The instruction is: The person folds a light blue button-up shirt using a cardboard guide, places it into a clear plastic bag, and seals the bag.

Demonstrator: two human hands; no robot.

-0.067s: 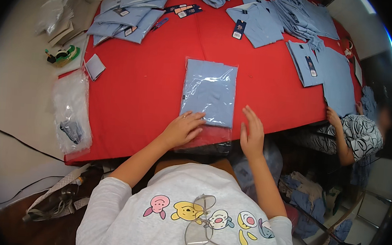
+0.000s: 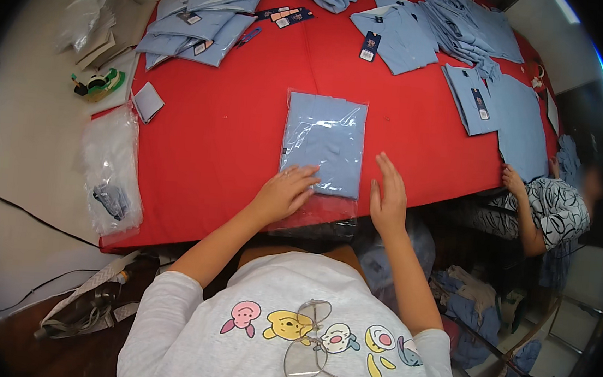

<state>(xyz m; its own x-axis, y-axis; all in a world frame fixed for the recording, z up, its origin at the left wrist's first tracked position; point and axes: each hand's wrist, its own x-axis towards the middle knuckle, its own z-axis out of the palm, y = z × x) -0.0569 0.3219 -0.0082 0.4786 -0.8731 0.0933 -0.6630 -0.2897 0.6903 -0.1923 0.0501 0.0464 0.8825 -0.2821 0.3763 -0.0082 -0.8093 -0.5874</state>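
A folded light-blue garment in a clear plastic bag [image 2: 325, 137] lies flat on the red-covered table in front of me. The bag's loose lower end reaches past the garment to the table's near edge. My left hand [image 2: 287, 193] rests on the lower left corner of the bag, fingers stretched out and spread. Just right of the bag, my right hand [image 2: 389, 199] is held with its fingers extended, apart from the bag and holding nothing.
Bagged blue garments [image 2: 208, 29] are piled at the far left, near loose tags [image 2: 287, 16]. Clear bags [image 2: 110, 173] and a green tape dispenser [image 2: 100, 86] lie along the left. Folded blue shirts [image 2: 394, 40] lie far right. A co-worker's hand [image 2: 513, 180] touches a garment at right.
My left hand has shifted very slightly up and right on the bag. My right hand has risen a little beside it.
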